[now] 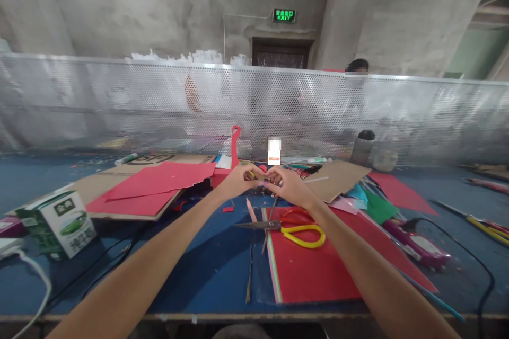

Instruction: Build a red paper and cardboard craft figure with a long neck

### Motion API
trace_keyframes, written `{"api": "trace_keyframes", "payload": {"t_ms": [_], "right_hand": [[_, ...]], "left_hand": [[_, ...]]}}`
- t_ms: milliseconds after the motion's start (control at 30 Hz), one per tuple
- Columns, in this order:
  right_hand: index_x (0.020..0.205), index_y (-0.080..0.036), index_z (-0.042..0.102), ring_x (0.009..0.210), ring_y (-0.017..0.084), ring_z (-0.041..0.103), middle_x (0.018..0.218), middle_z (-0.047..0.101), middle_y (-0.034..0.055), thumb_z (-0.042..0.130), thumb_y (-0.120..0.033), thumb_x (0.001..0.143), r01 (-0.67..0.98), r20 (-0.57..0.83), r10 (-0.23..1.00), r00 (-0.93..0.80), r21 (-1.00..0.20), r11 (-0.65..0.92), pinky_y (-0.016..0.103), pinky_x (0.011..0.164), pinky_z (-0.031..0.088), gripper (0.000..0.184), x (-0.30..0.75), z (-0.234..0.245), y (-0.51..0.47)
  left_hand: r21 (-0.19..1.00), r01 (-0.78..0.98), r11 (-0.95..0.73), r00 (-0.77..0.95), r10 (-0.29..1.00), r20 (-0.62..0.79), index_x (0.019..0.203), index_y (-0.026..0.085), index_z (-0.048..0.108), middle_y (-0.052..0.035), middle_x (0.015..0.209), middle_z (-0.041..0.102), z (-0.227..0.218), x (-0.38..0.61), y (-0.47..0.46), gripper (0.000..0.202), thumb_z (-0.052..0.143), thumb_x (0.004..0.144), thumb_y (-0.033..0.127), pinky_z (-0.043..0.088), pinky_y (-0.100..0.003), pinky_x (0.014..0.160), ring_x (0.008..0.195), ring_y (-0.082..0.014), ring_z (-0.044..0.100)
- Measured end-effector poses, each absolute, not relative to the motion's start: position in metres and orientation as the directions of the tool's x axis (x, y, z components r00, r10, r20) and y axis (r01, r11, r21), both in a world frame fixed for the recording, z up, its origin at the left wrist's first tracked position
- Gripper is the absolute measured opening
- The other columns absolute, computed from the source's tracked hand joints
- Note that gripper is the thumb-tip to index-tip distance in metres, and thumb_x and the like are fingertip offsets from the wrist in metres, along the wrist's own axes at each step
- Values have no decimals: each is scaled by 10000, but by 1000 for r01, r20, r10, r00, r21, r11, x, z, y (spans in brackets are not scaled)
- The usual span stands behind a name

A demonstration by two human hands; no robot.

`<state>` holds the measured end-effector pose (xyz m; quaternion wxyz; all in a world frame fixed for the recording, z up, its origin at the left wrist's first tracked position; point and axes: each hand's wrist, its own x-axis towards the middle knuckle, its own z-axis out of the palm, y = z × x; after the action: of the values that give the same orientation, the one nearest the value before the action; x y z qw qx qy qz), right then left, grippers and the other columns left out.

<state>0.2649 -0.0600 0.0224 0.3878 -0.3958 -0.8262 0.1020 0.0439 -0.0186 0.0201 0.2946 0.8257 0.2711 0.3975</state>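
Note:
My left hand [242, 179] and my right hand [287, 184] meet fingertip to fingertip above the middle of the table, both closed in a pinch. Whatever is between them is too small and hidden to name; a bit of yellow shows by the left fingers. Just behind them stands a red paper strip [235, 147] with a looped top, and a lit phone [274, 152]. Nearer me, scissors [304, 235] with yellow and orange handles lie across a stack of coloured paper [318, 270]. A pink pencil-like stick [251, 210] and a thin dark twig [249, 273] lie beside the stack.
Red sheets [147, 185] on cardboard [93, 180] and a milk carton [69, 222] are at left. To the right are brown cardboard [338, 177], a purple device [417, 243] with a black cable, and a dark bottle [362, 147]. A perforated metal screen [159, 95] borders the back; someone is beyond it.

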Motion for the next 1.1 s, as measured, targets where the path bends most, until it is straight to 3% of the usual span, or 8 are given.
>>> {"api": "trace_keyframes", "payload": {"t_ms": [233, 400, 600, 700, 767, 867, 933, 1100], "right_hand": [[1004, -194, 662, 720, 151, 614, 830, 688, 16, 717, -400, 863, 487, 581, 746, -325, -574, 659, 271, 713, 484, 255, 266, 23, -60], [1008, -189, 679, 782, 161, 643, 890, 714, 35, 716, -390, 861, 331, 610, 750, -255, -674, 661, 274, 725, 499, 252, 266, 25, -61], [970, -198, 663, 582, 119, 565, 799, 664, 6, 763, -450, 806, 105, 584, 791, -185, -788, 607, 241, 514, 461, 317, 265, 26, -59], [957, -202, 630, 514, 104, 518, 703, 611, -28, 768, -479, 795, 20, 577, 807, -126, -812, 583, 237, 473, 443, 350, 270, 28, -56], [962, -206, 609, 515, 109, 520, 665, 590, -39, 762, -492, 798, 1, 569, 816, -97, -820, 572, 236, 474, 446, 364, 274, 28, -54], [950, -205, 596, 541, 116, 529, 692, 599, -29, 746, -492, 811, 63, 544, 829, -129, -830, 554, 235, 474, 443, 352, 280, 26, -50], [927, -197, 609, 588, 121, 553, 747, 625, -7, 738, -464, 821, 172, 532, 820, -213, -805, 567, 239, 508, 456, 315, 281, 22, -47], [972, -178, 669, 742, 157, 626, 852, 678, 36, 707, -397, 856, 395, 468, 763, -445, -662, 637, 276, 667, 520, 251, 279, 11, -44]], "left_hand": [[735, 203, -647, 477, 721, 503, 985, 171, 729, -50, 891, 708, 20, 48, -19, 318, 799, 759, 384, 472, -285, 646, 681, -143, 591], [764, 181, -619, 411, 754, 513, 986, 177, 714, -42, 831, 700, 26, 57, -26, 361, 813, 744, 427, 459, -278, 612, 653, -139, 569], [750, 165, -640, 430, 731, 529, 1014, 169, 690, -53, 898, 705, 39, 60, -37, 393, 796, 760, 448, 477, -271, 646, 696, -139, 595], [685, 262, -680, 479, 708, 519, 1117, 179, 658, -55, 978, 707, 45, 46, -33, 418, 734, 819, 461, 487, -275, 687, 753, -151, 623], [562, 431, -706, 570, 696, 437, 1096, 193, 665, -47, 975, 710, 46, 32, -27, 318, 683, 867, 413, 481, -280, 714, 788, -168, 639], [262, 662, -703, 703, 703, 111, 976, 201, 698, -43, 951, 725, 40, 11, -18, 169, 718, 824, 273, 443, -272, 704, 811, -186, 655], [149, 725, -672, 686, 722, -84, 939, 216, 716, -31, 946, 740, 34, 3, -14, 174, 763, 775, 247, 421, -260, 673, 834, -197, 669], [158, 776, -611, 630, 732, -262, 968, 206, 719, -25, 929, 757, 31, -5, -11, 224, 768, 767, 289, 413, -237, 631, 801, -184, 678]]}}
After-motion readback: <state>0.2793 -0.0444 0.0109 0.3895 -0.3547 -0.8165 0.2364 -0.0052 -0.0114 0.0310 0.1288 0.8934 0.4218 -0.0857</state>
